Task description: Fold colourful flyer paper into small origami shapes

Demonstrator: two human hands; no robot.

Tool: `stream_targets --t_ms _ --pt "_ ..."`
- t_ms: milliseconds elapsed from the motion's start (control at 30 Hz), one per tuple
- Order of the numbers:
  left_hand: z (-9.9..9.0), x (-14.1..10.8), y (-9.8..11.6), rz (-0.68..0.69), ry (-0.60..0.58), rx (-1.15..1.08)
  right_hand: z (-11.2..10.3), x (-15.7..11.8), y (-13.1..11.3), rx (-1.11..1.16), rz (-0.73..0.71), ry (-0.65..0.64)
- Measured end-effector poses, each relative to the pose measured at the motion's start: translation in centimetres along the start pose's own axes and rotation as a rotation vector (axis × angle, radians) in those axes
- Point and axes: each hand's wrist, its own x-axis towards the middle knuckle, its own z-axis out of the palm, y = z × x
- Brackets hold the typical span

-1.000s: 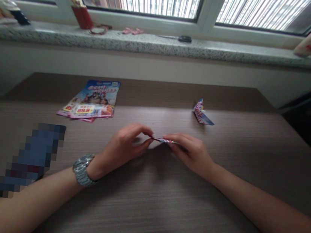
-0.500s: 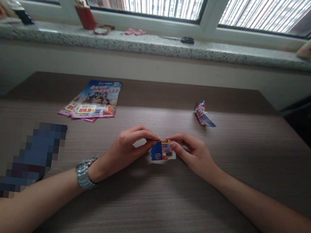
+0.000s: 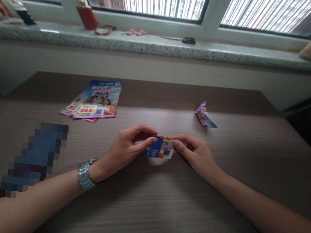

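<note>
A small folded piece of printed paper (image 3: 161, 148), blue on its left part and multicoloured on its right, is held just above the table between both hands. My left hand (image 3: 129, 143) pinches its upper left corner between thumb and fingers. On the other side, my right hand (image 3: 193, 150) grips the upper right edge with thumb and fingertips. The fingers behind the paper are partly hidden. Farther back to the right, a folded paper shape (image 3: 202, 114) with pointed ends rests on the table.
Overlapping printed flyers (image 3: 99, 100) lie at the back left of the wooden table (image 3: 143, 213). A pixelated dark blue object (image 3: 37, 155) is beside my left forearm. Scissors (image 3: 188, 40), a red container (image 3: 87, 16) and pink items (image 3: 136, 32) are on the stone windowsill (image 3: 119, 44).
The paper has risen slightly and shows flatter toward the camera. My left thumb now lies on its front, and my right hand has shifted a little toward its edge.
</note>
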Motion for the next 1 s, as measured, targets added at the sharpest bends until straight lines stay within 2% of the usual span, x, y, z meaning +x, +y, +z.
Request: stream_targets --t_ms 100,267,667,1000 --pt "-0.09 0.11 0.14 -0.036 0.049 -0.035 -0.03 -0.02 0.12 0.017 -0.003 -0.032" --pt "-0.02 0.35 0.48 -0.08 0.061 -0.089 -0.02 0.08 0.31 0.031 0.022 -0.022" --pt "0.07 0.29 0.3 -0.103 0.001 -0.098 -0.01 0.03 0.2 -0.032 0.014 -0.055" --pt "0.07 0.1 0.45 -0.102 -0.04 -0.066 0.06 0.0 0.12 0.011 0.012 -0.095"
